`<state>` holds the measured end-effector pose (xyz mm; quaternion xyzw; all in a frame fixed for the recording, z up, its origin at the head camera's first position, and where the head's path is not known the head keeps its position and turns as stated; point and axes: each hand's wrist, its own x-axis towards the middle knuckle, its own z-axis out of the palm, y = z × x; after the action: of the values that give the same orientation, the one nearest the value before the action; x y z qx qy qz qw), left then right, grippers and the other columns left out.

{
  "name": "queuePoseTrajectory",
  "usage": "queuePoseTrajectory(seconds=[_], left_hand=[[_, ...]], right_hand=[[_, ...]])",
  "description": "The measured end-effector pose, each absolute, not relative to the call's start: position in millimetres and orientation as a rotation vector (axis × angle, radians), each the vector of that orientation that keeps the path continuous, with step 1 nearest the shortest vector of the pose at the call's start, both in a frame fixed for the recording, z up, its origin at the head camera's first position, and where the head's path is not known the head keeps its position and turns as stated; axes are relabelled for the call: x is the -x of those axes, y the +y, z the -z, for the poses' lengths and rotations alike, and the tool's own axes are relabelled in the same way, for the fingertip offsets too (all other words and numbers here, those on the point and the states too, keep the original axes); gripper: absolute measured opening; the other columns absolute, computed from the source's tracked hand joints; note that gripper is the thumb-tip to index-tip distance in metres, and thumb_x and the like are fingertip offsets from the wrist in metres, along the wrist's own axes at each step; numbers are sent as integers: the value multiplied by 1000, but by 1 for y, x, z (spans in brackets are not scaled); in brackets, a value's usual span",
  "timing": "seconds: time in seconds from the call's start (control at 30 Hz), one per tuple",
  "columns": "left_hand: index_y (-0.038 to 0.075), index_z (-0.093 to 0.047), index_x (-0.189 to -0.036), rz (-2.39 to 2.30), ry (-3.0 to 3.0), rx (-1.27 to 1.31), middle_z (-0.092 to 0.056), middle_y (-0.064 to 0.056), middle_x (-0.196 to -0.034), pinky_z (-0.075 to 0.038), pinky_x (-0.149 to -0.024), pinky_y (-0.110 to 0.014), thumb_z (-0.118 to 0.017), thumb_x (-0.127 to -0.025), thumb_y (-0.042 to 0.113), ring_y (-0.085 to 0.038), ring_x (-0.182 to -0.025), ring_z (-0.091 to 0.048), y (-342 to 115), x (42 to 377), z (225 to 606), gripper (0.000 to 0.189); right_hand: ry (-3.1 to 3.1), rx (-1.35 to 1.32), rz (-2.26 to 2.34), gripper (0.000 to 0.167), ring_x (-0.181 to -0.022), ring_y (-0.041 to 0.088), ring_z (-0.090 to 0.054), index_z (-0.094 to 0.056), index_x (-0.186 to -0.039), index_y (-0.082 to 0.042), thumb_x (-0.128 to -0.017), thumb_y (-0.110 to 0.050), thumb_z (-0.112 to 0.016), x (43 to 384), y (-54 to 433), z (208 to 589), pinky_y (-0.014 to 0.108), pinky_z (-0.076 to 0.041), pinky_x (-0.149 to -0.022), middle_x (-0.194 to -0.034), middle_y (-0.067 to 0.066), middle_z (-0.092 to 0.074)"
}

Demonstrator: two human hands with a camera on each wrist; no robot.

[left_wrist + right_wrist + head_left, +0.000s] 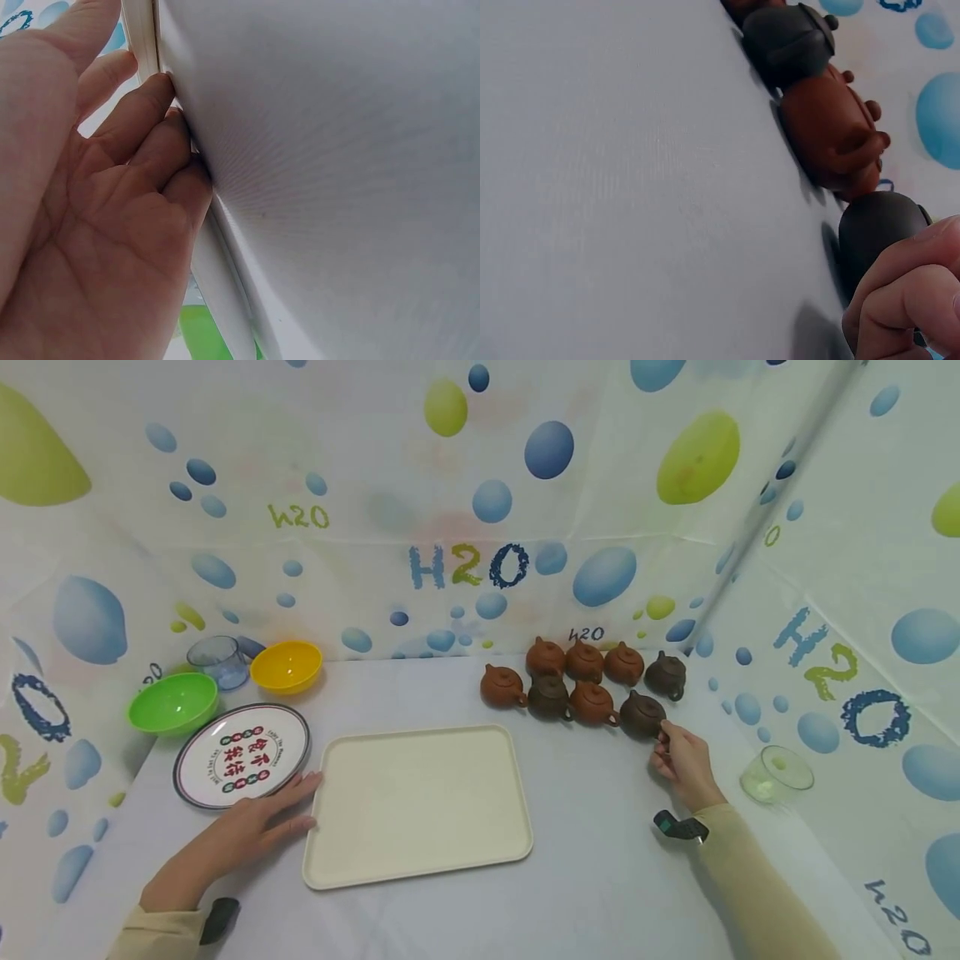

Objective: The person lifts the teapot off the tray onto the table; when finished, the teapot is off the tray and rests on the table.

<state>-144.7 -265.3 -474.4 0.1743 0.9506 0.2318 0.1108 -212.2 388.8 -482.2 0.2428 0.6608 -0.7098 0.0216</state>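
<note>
In the head view my right hand is at the front right of a group of small clay teapots, and its thumb and fingers pinch the handle of a dark brown teapot. The right wrist view shows those curled fingers over part of the dark teapot. A reddish-brown teapot stands just left of it. My left hand rests on the table with fingers loosely extended, fingertips at the left edge of a cream rectangular tray that bears nothing.
More teapots in reddish brown and dark brown stand along the back right. A patterned plate, a green bowl, a yellow bowl and a clear bluish cup are at left. A clear glass stands far right.
</note>
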Motion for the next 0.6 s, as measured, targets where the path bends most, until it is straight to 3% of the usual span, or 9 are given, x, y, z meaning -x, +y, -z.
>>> queuePoseTrajectory(seconds=[0.2, 0.33, 0.5, 0.6], left_hand=[[16, -50, -160, -677, 2801, -522, -50, -27, -161, -49, -111, -72, -71, -101, 48, -55, -143, -53, -267, 144, 475, 70], [15, -50, -160, -680, 2811, -526, -50, -28, -161, -48, -111, -73, -71, -102, 47, -56, -143, -52, -268, 145, 476, 70], [15, -50, -160, -683, 2810, -531, -49, -27, -161, -47, -112, -73, -71, -102, 45, -55, -144, -51, -268, 147, 477, 69], [13, -51, -160, -683, 2803, -557, -49, -28, -161, -48, -113, -72, -71, -102, 44, -55, -144, -52, -266, 150, 476, 68]], right_hand=[[2034, -780, 2209, 29, -56, 3, -51, -51, -108, -8, -115, -36, -48, 226, 379, 486, 17, -34, -38, -72, -10, -53], [2093, -847, 2169, 26, -54, 3, -55, -50, -116, -12, -112, -38, -54, 233, 377, 485, 16, -40, -39, -72, -8, -58], [2458, -925, 1854, 60, -55, 5, -58, -40, -147, -12, -107, -52, -58, 226, 378, 482, 18, -48, -49, -70, -7, -62], [2833, -930, 1564, 66, -68, 13, -60, -45, -150, -6, -107, -55, -55, 217, 377, 482, 23, -48, -61, -81, 0, -64]])
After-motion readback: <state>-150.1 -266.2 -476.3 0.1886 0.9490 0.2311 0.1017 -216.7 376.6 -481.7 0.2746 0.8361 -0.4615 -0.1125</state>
